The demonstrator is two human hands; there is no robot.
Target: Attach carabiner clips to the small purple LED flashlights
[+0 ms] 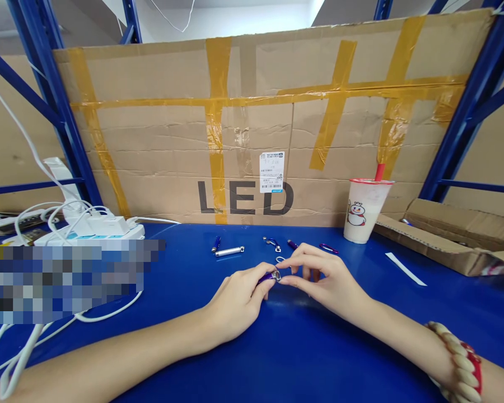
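Note:
In the middle of the head view, my left hand (239, 299) grips a small purple tube (267, 277) between thumb and fingers. A shiny silver ring-like end (276, 275) of the tube points right. My right hand (319, 271) has its thumb and index finger close together at that silver end, its other fingers curled. Just behind the fingertips lies a small pale ring (280, 259). Farther back are a silver tube (229, 252), a short blue piece (216, 243), small blue and silver parts (273, 243), a dark purple piece (293, 244) and a purple oval clip-like piece (329, 248).
A drink cup (363, 215) with a red straw stands at the back right, beside an open cardboard box (445, 240). A white strip (405, 269) lies before the box. White cables and a power strip (105, 226) crowd the left. A taped cardboard panel (163, 157) closes the back.

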